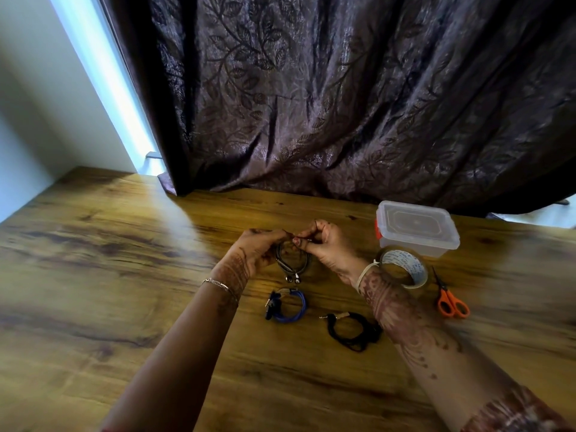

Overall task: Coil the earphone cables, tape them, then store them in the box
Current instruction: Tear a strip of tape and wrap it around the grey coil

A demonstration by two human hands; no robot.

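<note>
Grey earphone coil (294, 263), pinched at its top by left hand (260, 247) and right hand (327, 244) (earbuds (291, 278) dangling), may spring loose if either pinch slackens before taping.

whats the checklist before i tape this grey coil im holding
1. Grey coil gripped by left hand and right hand: ok.
2. Tape roll by the right wrist: ok.
3. Scissors beside the tape roll: ok.
4. Cut tape strip ready: cannot tell.
5. Box open for storing: not ok, lid on.
6. Blue coil and black coil lying coiled on the table: ok.
</note>
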